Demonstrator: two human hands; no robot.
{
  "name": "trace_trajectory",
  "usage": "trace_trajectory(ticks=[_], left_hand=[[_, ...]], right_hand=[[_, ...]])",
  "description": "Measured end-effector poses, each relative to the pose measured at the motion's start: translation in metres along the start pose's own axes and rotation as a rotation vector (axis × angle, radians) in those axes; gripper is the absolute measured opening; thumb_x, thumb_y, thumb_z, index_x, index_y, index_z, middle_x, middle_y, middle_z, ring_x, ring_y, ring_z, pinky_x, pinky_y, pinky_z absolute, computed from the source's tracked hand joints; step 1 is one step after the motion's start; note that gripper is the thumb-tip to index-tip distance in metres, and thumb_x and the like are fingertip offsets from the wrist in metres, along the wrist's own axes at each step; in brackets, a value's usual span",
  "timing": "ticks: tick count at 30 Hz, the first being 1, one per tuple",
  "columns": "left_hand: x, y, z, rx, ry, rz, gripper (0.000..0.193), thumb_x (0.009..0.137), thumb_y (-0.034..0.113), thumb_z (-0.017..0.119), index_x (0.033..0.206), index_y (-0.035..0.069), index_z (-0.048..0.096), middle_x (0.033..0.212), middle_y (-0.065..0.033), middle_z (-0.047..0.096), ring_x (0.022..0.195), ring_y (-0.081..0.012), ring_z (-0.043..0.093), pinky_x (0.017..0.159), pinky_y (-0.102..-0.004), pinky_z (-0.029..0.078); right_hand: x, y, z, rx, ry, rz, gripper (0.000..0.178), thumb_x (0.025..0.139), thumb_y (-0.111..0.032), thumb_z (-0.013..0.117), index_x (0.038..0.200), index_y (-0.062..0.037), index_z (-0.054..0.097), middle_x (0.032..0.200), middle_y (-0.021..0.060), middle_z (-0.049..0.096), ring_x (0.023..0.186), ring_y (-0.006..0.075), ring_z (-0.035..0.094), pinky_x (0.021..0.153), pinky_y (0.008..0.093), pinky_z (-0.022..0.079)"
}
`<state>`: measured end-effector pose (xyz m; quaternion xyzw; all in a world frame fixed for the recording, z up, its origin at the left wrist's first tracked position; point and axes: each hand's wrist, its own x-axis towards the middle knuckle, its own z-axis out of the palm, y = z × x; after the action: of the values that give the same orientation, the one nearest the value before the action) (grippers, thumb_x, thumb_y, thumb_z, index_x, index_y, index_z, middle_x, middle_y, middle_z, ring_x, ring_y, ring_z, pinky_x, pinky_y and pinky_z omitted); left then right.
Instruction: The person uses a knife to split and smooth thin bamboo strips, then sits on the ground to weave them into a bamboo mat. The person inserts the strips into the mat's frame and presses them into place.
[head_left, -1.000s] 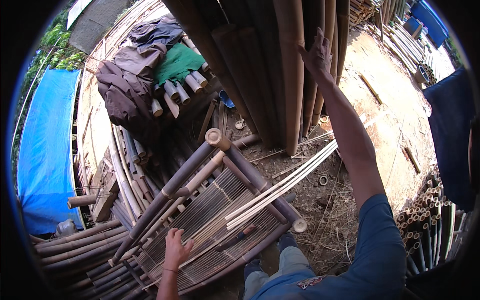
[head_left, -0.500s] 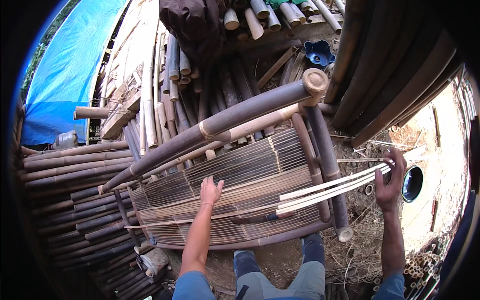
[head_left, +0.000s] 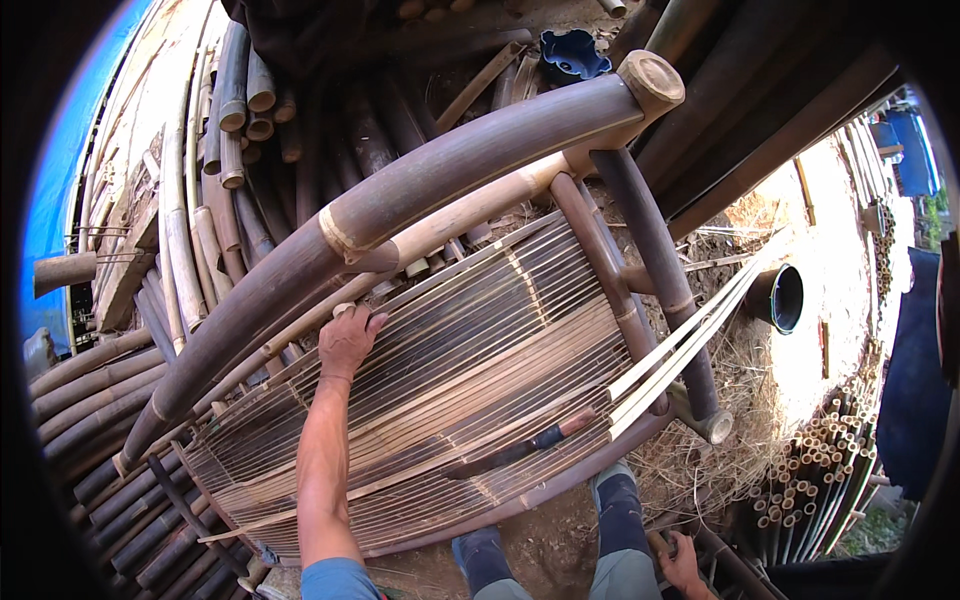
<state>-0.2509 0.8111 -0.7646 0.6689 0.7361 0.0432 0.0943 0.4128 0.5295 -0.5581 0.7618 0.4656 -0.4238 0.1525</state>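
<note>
My left hand [head_left: 348, 342] is at the back edge of a dark bamboo bench [head_left: 480, 150], its fingers curled over the bamboo rail there and the thumb out to the side. Low at the lower edge, beside my right leg, my right hand [head_left: 684, 566] has its fingers bent around a brownish piece, too small to name. Pale split bamboo strips [head_left: 690, 340] lie across the right end of the bench and stick out past its frame. On the slatted seat [head_left: 430, 400] rests a knife [head_left: 520, 443] with a dark blade and a brown handle end.
A dark bucket [head_left: 776, 298] lies tipped on the ground at right. Cut bamboo poles [head_left: 90, 400] are stacked at left, more [head_left: 235, 100] behind the bench. Small bamboo tubes [head_left: 815, 460] stand bundled at lower right. A blue flower-shaped bowl [head_left: 573, 55] sits at the back.
My right hand has let go of the pale strips and dropped to beside my leg. My left hand has moved from over the slats to the back rail. The view has turned right.
</note>
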Motion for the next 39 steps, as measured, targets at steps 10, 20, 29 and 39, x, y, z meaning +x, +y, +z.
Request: trace_trajectory(ticks=[10,20,29,39], left_hand=[[-0.04,0.031,-0.193,-0.309,-0.028,0.062,0.039,0.093,0.038,0.059,0.075,0.004,0.053,0.067,-0.0176,0.052,0.061,-0.0375,0.055,0.056,-0.0445,0.043],[0.107,0.503,-0.296,-0.58,-0.409,0.295,0.043,0.096,0.042,0.05,0.086,0.002,0.061,0.084,-0.0256,0.065,0.083,-0.0459,0.061,0.074,-0.0531,0.047],[0.123,0.569,-0.266,-0.558,-0.464,0.557,0.077,0.092,0.044,0.057,0.139,-0.011,0.032,0.136,-0.0328,0.039,0.127,-0.0446,0.041,0.106,-0.0429,0.036],[-0.072,0.365,-0.35,-0.109,-0.967,-0.125,0.034,0.092,0.029,0.062,0.111,0.001,0.062,0.092,-0.0211,0.068,0.084,-0.0388,0.066,0.072,-0.0426,0.052]], right_hand=[[0.005,-0.124,0.003,0.215,-0.156,-0.303,0.053,0.085,-0.01,0.066,0.134,-0.0047,0.046,0.105,0.0121,0.056,0.075,0.0181,0.062,0.07,0.0296,0.052],[0.025,-0.358,0.004,1.427,-0.499,-0.591,0.1,0.087,-0.049,0.066,0.153,-0.0084,0.002,0.157,0.0163,0.015,0.143,0.0273,0.023,0.113,0.0432,0.027],[0.037,-0.359,-0.146,2.324,-0.042,-0.101,0.038,0.103,-0.043,0.04,0.098,-0.0069,0.049,0.065,-0.0001,0.042,0.055,0.0133,0.045,0.054,0.0315,0.046],[0.336,-0.2,-0.33,2.151,0.296,0.077,0.013,0.094,-0.016,0.055,0.089,-0.0068,0.047,0.066,0.0006,0.043,0.047,0.0106,0.041,0.038,0.0267,0.038]])
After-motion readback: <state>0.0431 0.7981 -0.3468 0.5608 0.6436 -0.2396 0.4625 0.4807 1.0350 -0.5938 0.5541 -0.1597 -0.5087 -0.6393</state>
